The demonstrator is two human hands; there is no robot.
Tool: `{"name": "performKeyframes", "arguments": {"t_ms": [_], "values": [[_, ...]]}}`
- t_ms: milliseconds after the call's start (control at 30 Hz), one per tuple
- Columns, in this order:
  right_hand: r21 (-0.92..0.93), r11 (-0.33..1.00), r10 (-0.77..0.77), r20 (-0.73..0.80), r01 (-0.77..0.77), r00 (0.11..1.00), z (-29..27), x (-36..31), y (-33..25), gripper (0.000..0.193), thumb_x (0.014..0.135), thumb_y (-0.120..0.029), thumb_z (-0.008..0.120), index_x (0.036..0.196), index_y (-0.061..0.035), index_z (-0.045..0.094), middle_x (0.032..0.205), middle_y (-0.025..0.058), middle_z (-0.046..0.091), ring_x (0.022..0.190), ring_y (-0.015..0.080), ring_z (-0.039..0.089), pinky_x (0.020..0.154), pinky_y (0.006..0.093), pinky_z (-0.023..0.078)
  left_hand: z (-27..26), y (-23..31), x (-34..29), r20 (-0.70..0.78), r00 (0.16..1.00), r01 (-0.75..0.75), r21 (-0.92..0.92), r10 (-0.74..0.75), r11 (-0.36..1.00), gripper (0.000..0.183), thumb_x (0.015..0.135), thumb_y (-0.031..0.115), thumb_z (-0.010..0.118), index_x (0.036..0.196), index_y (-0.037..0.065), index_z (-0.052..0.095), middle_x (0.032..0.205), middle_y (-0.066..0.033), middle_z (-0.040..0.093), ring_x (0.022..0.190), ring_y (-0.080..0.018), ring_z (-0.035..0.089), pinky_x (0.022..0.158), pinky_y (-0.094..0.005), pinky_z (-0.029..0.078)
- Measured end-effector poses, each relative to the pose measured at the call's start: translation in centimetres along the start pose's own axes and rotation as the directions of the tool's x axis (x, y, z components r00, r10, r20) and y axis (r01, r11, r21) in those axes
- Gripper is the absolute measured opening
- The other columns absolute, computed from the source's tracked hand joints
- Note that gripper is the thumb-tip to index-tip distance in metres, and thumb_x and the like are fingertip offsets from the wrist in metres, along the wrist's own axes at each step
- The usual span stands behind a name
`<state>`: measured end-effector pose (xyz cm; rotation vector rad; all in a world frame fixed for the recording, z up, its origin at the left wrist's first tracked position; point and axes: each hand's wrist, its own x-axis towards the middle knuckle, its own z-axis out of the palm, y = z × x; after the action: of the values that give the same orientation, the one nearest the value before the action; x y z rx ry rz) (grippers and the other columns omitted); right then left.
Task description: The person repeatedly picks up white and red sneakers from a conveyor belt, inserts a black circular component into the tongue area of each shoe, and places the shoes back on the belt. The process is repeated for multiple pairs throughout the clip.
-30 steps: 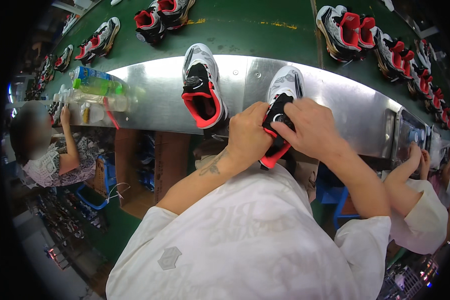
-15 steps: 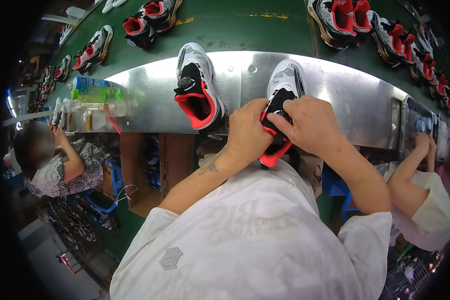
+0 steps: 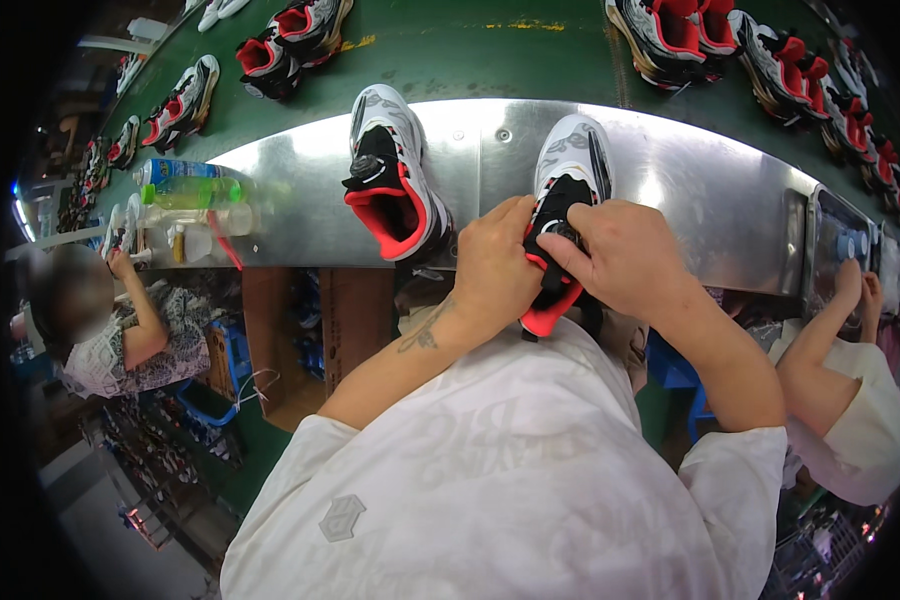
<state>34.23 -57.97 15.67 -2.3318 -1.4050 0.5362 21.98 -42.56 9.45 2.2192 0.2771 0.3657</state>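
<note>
A white and black sneaker [image 3: 568, 150] with a red lining sits toe-away at the front edge of the metal bench. My left hand [image 3: 496, 265] is closed round the left side of its ankle part, fingertips partly hidden. From the other side my right hand [image 3: 625, 250] grips the sneaker at the tongue, its thumb and forefinger by a round black dial [image 3: 560, 232]. The matching sneaker [image 3: 380, 110] stands by itself to the left, opening toward me, with a similar dial on its tongue.
Beyond the metal bench [image 3: 450, 170], a green conveyor [image 3: 470, 55] carries more sneakers. Plastic bottles [image 3: 195, 190] lie at the bench's left. A metal tray [image 3: 820, 245] is at the right. Co-workers sit on both sides; a cardboard box [image 3: 270, 340] is below the bench edge.
My right thumb and forefinger have shifted slightly, showing more of the dial. The left hand keeps its hold. The conveyor's sneakers appear slightly farther left.
</note>
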Motion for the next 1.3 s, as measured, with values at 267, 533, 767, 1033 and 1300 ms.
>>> {"name": "performKeyframes", "arguments": {"t_ms": [267,533,767,1033,1300], "values": [[0.056,0.98,-0.18,-0.15,0.19,0.972,0.3,0.5,0.6,0.03,0.093,-0.029,0.077,0.094,-0.0032,0.06,0.091,0.0167,0.067,0.087,0.0386,0.063,0.075,0.0485,0.052,0.0,-0.1,0.0,-0.001,0.999,-0.036,0.02,0.036,0.999,0.051,0.07,0.005,0.084,0.118,-0.004,0.072,0.102,-0.0199,0.076,0.088,-0.0407,0.076,0.073,-0.045,0.06],[0.034,0.997,-0.054,-0.212,0.062,0.976,0.2,-1.7,-0.9,0.051,0.084,-0.037,0.086,0.117,-0.0031,0.068,0.107,0.0158,0.069,0.1,0.0357,0.065,0.085,0.0482,0.051,-0.2,-0.2,-0.1,-0.01,0.999,-0.038,-0.001,0.038,0.999,0.052,0.071,0.002,0.08,0.122,-0.005,0.067,0.104,-0.0218,0.074,0.091,-0.0443,0.074,0.075,-0.0486,0.059],[-0.105,0.989,0.055,-0.416,-0.108,0.908,4.3,-3.6,-1.1,0.072,0.074,-0.015,0.078,0.142,0.0034,0.062,0.105,0.0159,0.061,0.092,0.0364,0.063,0.085,0.0473,0.052,-0.3,0.4,0.1,0.085,0.996,-0.031,-0.002,0.031,1.0,0.041,0.073,0.002,0.075,0.111,-0.003,0.059,0.101,-0.0239,0.07,0.088,-0.0496,0.07,0.075,-0.0548,0.058],[-0.189,0.977,-0.009,-0.514,-0.103,0.858,4.6,-3.7,-1.7,0.035,0.072,-0.013,0.079,0.104,-0.0044,0.065,0.092,0.0123,0.056,0.083,0.0344,0.061,0.076,0.0462,0.049,0.0,0.1,0.0,0.057,0.998,-0.003,0.032,0.001,0.999,0.041,0.073,0.004,0.076,0.109,-0.003,0.058,0.098,-0.0227,0.068,0.087,-0.0486,0.069,0.075,-0.0544,0.058],[-0.034,0.998,-0.057,-0.228,0.051,0.972,-0.7,-5.2,-1.7,0.024,0.084,-0.017,0.076,0.102,-0.0076,0.065,0.091,0.0126,0.059,0.086,0.0341,0.063,0.08,0.0473,0.05,-0.1,0.9,-1.0,0.085,0.995,-0.058,0.041,0.054,0.998,0.057,0.069,0.001,0.078,0.121,-0.004,0.055,0.105,-0.0216,0.065,0.09,-0.0465,0.07,0.074,-0.0519,0.058]]}}
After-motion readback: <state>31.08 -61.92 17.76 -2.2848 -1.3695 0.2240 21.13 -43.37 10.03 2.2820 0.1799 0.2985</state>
